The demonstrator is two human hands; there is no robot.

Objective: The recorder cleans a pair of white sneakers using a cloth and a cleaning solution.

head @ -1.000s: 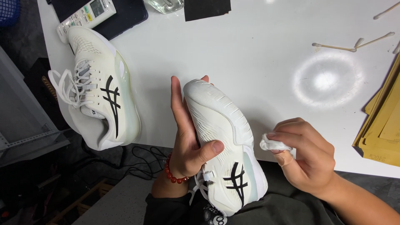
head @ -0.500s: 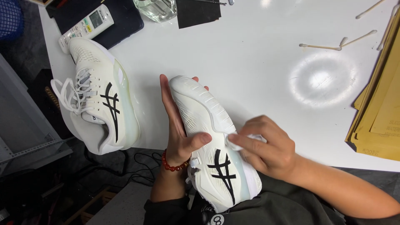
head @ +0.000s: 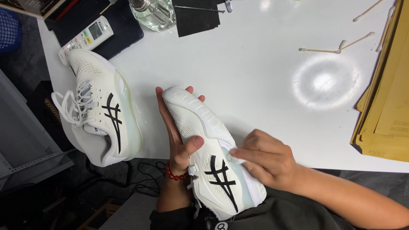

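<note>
- The left hand (head: 177, 136) cradles a white sneaker (head: 208, 153) with black side stripes from underneath, the thumb pressed on its upper, the fingers running along the far side toward the toe.
- That shoe is held tipped on its side at the near edge of the white table (head: 255, 64), toe pointing away from the person, heel down over the lap.
- The right hand (head: 264, 159) pinches a small white wad (head: 236, 154) — cloth or tissue, I cannot tell which — and presses it against the pale sole edge at mid-shoe.
- A red bead bracelet (head: 175, 174) sits on the left wrist.
- The matching second sneaker (head: 104, 110) lies to the left, untied laces loose, hanging partly over the table's edge — well apart from the hands.
- Farther back: a white remote control (head: 85, 36) on a black mat (head: 123, 25), and a clear glass vessel (head: 153, 12).
- Cotton swabs (head: 336, 47) lie toward the right, and a stack of brown envelopes (head: 390, 98) lines the right edge.
</note>
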